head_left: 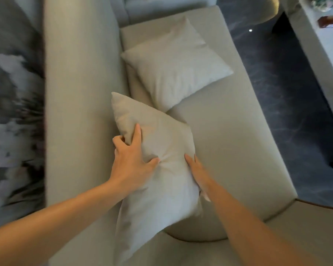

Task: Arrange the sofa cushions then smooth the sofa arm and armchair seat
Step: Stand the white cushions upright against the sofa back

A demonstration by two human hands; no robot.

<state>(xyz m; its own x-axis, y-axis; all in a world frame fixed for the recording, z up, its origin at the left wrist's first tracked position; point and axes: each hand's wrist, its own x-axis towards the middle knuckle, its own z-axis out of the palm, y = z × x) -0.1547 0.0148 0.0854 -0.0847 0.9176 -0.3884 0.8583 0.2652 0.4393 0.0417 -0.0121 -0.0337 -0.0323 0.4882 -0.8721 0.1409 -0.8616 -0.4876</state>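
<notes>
1. The left hand (132, 160) grips the near cushion (158, 169) at its left edge: the thumb and one long finger lie on its front face, and the other fingers curl round behind the edge.
2. The right hand (197, 169) is pressed flat against the same cushion's right edge, fingers straight and together; how far it wraps behind cannot be told.
3. The near cushion stands tilted on the sofa seat (229, 141), its upper corner against the sofa backrest (81, 93) and its lower corner reaching down over the near end of the seat.
4. A second cushion (177, 64) lies farther along the seat, leaning on the backrest at the far end. Its lowest corner is just beside the upper right edge of the held cushion, perhaps touching it.
5. The right half of the seat, toward its front edge, is bare fabric.
6. At the near right corner, a rounded upholstered piece (306, 227) with a dark trim line meets the seat's end.
7. Past the seat's front edge is a dark marbled floor (277, 93), with a pale low table (327, 45) at the upper right. A small reddish-brown box (329, 21) rests on it.
8. Behind the backrest, at the left, is a blurred grey and white patterned surface (12, 93).
</notes>
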